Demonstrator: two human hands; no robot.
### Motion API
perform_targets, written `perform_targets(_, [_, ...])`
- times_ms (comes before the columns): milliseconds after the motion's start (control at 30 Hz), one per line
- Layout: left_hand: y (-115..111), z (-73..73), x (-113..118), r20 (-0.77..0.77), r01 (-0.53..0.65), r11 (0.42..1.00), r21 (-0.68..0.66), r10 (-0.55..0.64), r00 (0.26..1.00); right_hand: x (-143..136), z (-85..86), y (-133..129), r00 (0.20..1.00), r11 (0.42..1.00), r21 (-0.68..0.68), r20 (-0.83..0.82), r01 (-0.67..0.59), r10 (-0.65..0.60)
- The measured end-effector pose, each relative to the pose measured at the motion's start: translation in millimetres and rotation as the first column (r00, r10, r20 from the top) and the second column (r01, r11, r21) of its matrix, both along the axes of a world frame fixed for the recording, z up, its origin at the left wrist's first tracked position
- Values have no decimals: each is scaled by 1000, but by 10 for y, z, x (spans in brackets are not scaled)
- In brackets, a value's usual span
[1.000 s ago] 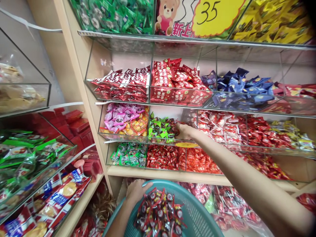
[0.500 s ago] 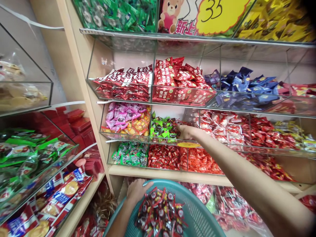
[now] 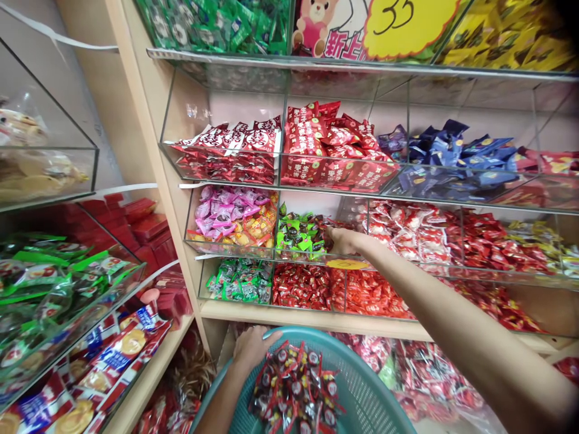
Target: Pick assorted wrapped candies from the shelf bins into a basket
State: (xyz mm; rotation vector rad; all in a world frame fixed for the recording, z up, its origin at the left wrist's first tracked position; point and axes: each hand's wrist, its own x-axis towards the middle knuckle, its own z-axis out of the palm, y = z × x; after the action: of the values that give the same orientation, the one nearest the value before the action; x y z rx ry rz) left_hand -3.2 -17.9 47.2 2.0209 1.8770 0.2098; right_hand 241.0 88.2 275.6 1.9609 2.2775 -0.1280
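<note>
Holding the rim of the basket (image 3: 366, 380), the left hand (image 3: 251, 349) seems to keep it steady in front of the low shelf (image 3: 235, 311), so the pile of dark candy (image 3: 294, 386) lies safely inside, while the right hand (image 3: 346, 241) reaches in beside the green candy (image 3: 296, 236). The left fingers grip that rim, but I cannot tell if the right ones have any candy, because their tips are hidden. Since a second ago, both hands stay put, and just the view slides a bit.

Yellow sign (image 3: 414, 36) slightly higher in view
</note>
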Motion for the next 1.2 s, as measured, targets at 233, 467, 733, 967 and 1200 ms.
perform_targets(233, [3, 4, 5, 16, -10, 1000, -18, 11, 1000, -8, 90, -61, 998, 998, -14, -21, 60, -60])
perform_targets(467, [3, -6, 0, 31, -5, 1000, 3, 5, 1000, -142, 103, -71, 994, 998, -46, 108, 35, -30])
perform_targets(733, [-15, 7, -14, 16, -21, 1000, -1, 21, 1000, -113, 92, -38, 996, 999, -46, 88, 8, -4])
perform_targets(967, [-11, -3, -20, 37, -7, 1000, 1, 7, 999, -34, 148, -61, 999, 994, -105, -24, 42, -45])
perform_targets(1200, [-22, 22, -7, 29, -22, 1000, -14, 23, 999, -5, 207, -66, 1000, 999, -54, -19, -2, 1])
